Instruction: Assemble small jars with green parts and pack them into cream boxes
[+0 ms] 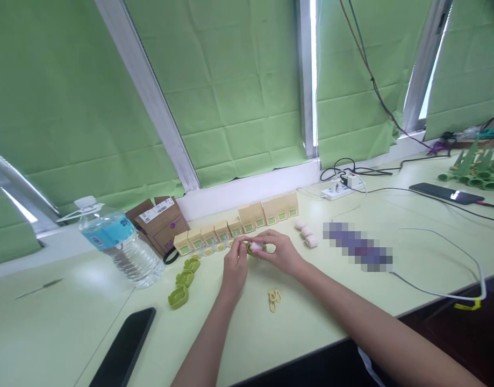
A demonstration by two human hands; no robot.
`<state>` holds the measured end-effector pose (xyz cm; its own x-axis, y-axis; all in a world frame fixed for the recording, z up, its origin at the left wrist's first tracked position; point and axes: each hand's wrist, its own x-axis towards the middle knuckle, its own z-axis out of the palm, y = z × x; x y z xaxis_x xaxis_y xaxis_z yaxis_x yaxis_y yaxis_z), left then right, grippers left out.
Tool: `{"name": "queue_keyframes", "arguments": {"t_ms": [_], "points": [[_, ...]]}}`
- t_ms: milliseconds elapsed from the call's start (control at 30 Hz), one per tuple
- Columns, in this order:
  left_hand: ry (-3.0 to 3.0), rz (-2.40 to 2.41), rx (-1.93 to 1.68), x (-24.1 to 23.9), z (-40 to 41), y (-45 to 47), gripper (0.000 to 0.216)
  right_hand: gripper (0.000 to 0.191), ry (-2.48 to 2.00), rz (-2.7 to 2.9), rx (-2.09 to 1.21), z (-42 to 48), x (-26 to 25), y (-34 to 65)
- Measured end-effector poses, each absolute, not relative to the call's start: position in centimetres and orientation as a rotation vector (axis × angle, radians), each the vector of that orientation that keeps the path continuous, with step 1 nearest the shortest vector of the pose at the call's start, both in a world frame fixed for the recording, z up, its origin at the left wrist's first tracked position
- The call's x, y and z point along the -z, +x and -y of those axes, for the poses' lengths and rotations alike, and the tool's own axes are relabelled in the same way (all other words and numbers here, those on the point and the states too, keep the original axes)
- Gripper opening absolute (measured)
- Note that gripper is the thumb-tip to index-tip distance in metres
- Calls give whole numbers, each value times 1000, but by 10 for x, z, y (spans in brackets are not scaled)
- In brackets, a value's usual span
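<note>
My left hand (235,264) and my right hand (282,253) meet near the middle of the table, fingers closed around a small green cup-shaped part. A pale pink rounded piece (256,245) sits in its opening, between my fingertips. Fingers hide most of the green part. Several like green cup-shaped parts (178,296) stand in a line to the left. Several pale pink pieces (306,235) lie in a row to the right of my hands. Nearer me is a little group of yellow loop-shaped pieces (273,299).
Behind my hands runs a row of cream box-like pieces (250,216) with green panels. A water bottle (120,244), a cardboard box (162,226) and a black phone (123,346) are at left. A power strip (341,185), cables and another phone (446,194) are at right.
</note>
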<state>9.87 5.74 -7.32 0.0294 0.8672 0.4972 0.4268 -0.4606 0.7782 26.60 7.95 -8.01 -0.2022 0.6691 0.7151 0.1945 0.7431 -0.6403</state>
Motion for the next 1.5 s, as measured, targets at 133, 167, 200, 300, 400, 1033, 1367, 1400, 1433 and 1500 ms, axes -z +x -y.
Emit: {"name": "queue_keyframes", "arguments": {"t_ms": [133, 167, 200, 300, 400, 1033, 1367, 1400, 1433, 1500], "points": [[1964, -1240, -1451, 73, -56, 98, 31, 29, -716, 1664, -718, -79, 76, 268], [1991, -1222, -1448, 72, -55, 98, 32, 32, -732, 1627, -768, -79, 75, 268], [2023, -1213, -1442, 72, -54, 98, 33, 35, -749, 1589, -810, -79, 74, 268], [2141, -1248, -1391, 72, -51, 101, 40, 36, -790, 1508, -887, -77, 72, 268], [2223, -1303, -1356, 73, -51, 103, 48, 31, -802, 1514, -897, -76, 71, 269], [2201, -1425, -1467, 77, -56, 104, 43, 50, -802, 1731, -513, -75, 71, 282], [2111, -1484, -1538, 80, -59, 100, 44, 47, -722, 1862, -702, -70, 69, 280], [2103, -1490, -1543, 80, -59, 100, 44, 47, -716, 1878, -726, -69, 68, 279], [2094, -1494, -1548, 80, -59, 99, 45, 47, -709, 1895, -752, -68, 68, 279], [2076, -1499, -1562, 79, -59, 99, 44, 47, -696, 1924, -805, -66, 66, 278]]}}
